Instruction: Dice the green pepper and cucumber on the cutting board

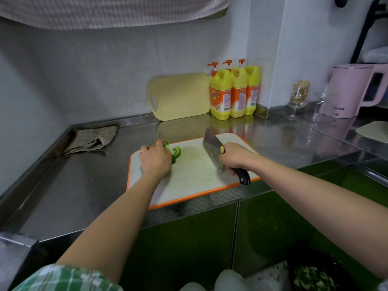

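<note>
On board (pixel 189 177), curled pepper (pixel 176 153) under left hand (pixel 155 159), steel cleaver (pixel 212 150) in right hand (pixel 233 157)

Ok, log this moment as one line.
stage: dicing pepper | left hand: holds pepper on board | right hand: grips cleaver | blade: apart from pepper

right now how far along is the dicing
Done: chopped green bits sit in the dark bowl at lower right. In hand: the left hand holds a green pepper piece on the cutting board, and the right hand grips the cleaver, blade apart from it. Left: that piece needs dicing. No whole cucumber shows, so I cannot tell whether it is done.
</note>
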A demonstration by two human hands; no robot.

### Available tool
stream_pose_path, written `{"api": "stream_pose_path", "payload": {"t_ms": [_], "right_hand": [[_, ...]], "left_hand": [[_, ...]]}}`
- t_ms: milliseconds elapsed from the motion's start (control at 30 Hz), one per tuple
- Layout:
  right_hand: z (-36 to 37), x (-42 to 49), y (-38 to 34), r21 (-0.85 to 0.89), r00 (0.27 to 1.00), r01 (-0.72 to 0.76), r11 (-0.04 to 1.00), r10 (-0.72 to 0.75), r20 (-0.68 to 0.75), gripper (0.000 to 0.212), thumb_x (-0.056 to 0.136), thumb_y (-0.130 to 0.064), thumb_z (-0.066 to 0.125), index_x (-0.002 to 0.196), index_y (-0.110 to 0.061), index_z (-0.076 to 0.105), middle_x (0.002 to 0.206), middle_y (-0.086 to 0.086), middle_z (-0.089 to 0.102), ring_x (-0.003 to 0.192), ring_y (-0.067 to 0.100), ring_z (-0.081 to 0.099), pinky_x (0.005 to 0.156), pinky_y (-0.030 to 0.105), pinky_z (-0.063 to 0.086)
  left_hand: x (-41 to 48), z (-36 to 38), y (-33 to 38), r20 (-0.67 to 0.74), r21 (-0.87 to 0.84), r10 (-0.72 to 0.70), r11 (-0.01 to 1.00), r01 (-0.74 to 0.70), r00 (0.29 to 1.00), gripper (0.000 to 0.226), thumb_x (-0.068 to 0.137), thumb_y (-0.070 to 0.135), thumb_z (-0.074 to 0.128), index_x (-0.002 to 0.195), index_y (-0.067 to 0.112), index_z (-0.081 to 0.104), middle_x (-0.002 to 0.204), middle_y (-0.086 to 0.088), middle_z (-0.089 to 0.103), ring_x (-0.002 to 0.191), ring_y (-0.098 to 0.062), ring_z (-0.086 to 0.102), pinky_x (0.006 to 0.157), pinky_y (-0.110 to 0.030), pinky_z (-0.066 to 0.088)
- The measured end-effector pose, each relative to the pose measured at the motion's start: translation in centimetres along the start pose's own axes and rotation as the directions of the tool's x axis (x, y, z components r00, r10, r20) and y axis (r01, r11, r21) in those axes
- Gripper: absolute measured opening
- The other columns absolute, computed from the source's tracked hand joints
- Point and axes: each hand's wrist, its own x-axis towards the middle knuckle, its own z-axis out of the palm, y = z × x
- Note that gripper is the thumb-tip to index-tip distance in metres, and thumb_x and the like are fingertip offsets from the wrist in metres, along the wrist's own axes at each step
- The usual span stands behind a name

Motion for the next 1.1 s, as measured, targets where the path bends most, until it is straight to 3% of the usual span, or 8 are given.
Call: {"api": "stream_pose_path", "payload": {"t_ms": [133,233,333,500,600,733,933,1100], "right_hand": [[0.6,0.1,-0.4,-0.029,0.998,0.023,0.999,-0.021,0.067,0.014,0.087,-0.004,0.038,0.081,-0.001,0.051,0.064,0.018,0.056,0.041,0.023,0.052,0.041,0.019,0.039],[0.5,0.3,-0.7,-0.042,0.996,0.006,0.999,-0.002,0.093,0.016,0.087,-0.004,0.037,0.087,0.002,0.052,0.065,0.019,0.056,0.041,0.023,0.052,0.042,0.020,0.040],[0.5,0.6,-0.7,-0.042,0.996,0.001,0.999,0.002,0.089,0.017,0.088,-0.004,0.036,0.088,0.001,0.051,0.064,0.018,0.055,0.039,0.022,0.052,0.042,0.021,0.041],[1.0,0.9,-0.5,-0.024,0.998,0.001,1.000,0.001,0.070,0.016,0.089,-0.004,0.035,0.091,0.001,0.049,0.061,0.017,0.055,0.038,0.022,0.053,0.043,0.023,0.044],[1.2,0.5,-0.6,-0.021,0.999,0.000,1.000,0.001,0.045,0.014,0.089,-0.002,0.034,0.091,0.000,0.048,0.062,0.018,0.055,0.039,0.023,0.053,0.043,0.024,0.044],[1.7,-0.1,0.0,0.009,1.000,-0.001,1.000,0.001,-0.007,0.012,0.087,0.000,0.039,0.079,-0.002,0.048,0.062,0.018,0.056,0.045,0.027,0.056,0.047,0.026,0.045],[0.9,-2.4,0.3,0.131,0.994,0.081,0.988,-0.071,-0.083,0.019,0.094,-0.008,0.040,0.076,-0.008,0.045,0.060,0.012,0.051,0.041,0.023,0.052,0.042,0.023,0.042],[-0.6,-4.2,-1.2,0.053,0.998,0.055,0.997,-0.056,0.025,0.013,0.092,-0.006,0.039,0.084,-0.004,0.049,0.062,0.010,0.055,0.036,0.017,0.050,0.039,0.018,0.039]], "left_hand": [[1.6,0.2,-0.1,0.087,0.000,-0.053,0.999,0.053,0.995,0.041,0.101,0.027,0.032,0.138,0.010,0.042,0.129,-0.025,0.055,0.126,-0.038,0.036,0.096,-0.040,0.034],[2.3,0.6,-0.2,0.084,0.016,-0.040,0.999,0.039,0.996,0.035,0.098,0.032,0.041,0.125,0.013,0.055,0.122,-0.020,0.060,0.122,-0.037,0.038,0.093,-0.039,0.033],[2.3,0.6,-0.1,-0.016,-0.063,0.029,0.998,-0.030,0.999,0.032,0.096,0.031,0.051,0.124,0.019,0.060,0.116,-0.015,0.064,0.118,-0.035,0.041,0.092,-0.039,0.031],[1.8,0.0,0.9,-0.240,-0.331,0.142,0.918,-0.219,0.960,0.027,0.091,0.021,0.062,0.116,0.013,0.066,0.104,-0.011,0.069,0.099,-0.031,0.059,0.082,-0.036,0.044],[0.6,-0.6,1.9,-0.284,-0.359,0.163,0.896,-0.262,0.945,0.028,0.092,0.023,0.062,0.119,0.015,0.066,0.105,-0.007,0.070,0.099,-0.026,0.061,0.080,-0.034,0.045],[-1.7,0.0,2.6,-0.238,-0.343,0.179,0.904,-0.255,0.955,0.029,0.090,0.028,0.065,0.116,0.015,0.068,0.102,-0.008,0.072,0.095,-0.028,0.065,0.079,-0.038,0.050],[-4.1,0.7,3.7,-0.129,-0.343,0.134,0.923,-0.171,0.982,0.033,0.095,0.027,0.059,0.124,0.012,0.064,0.112,-0.013,0.069,0.106,-0.031,0.061,0.086,-0.036,0.041],[-4.7,0.6,3.8,-0.098,-0.400,0.053,0.912,-0.088,0.994,0.030,0.095,0.026,0.059,0.120,0.012,0.067,0.112,-0.011,0.070,0.105,-0.030,0.062,0.087,-0.034,0.043]]}}
